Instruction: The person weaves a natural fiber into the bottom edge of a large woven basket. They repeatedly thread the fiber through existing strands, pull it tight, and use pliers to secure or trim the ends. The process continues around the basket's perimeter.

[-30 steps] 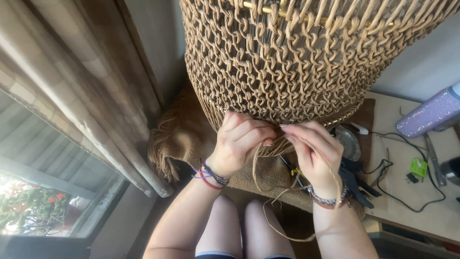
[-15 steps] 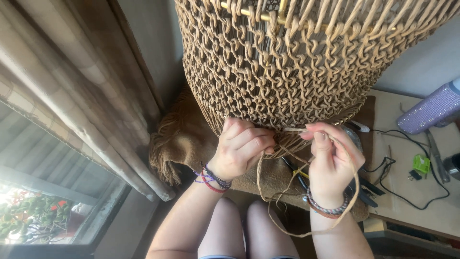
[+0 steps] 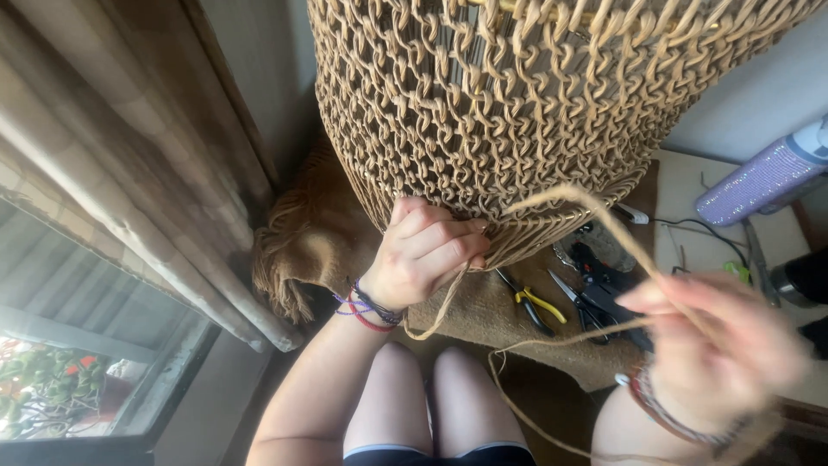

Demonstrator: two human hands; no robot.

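A large knotted basket of tan cord (image 3: 526, 112) hangs in front of me and fills the upper middle of the head view. My left hand (image 3: 424, 252) is closed on the basket's lower edge, pinching the cord there. My right hand (image 3: 720, 341) is blurred at the lower right, drawn away from the basket, with a loose tan cord (image 3: 595, 203) running through its fingers back up to the rim. More of that cord loops down over my knees (image 3: 431, 397).
A brown fringed cloth (image 3: 319, 250) covers the table under the basket. On it lie yellow-handled pliers (image 3: 535, 304) and dark scissors (image 3: 582, 306). A sparkly purple bottle (image 3: 759, 181) and black cables sit at the right. Curtains (image 3: 129, 164) and a window are at the left.
My right hand has moved away from the basket's rim to the lower right, pulling the loose cord out with it. My left hand has stayed at the rim.
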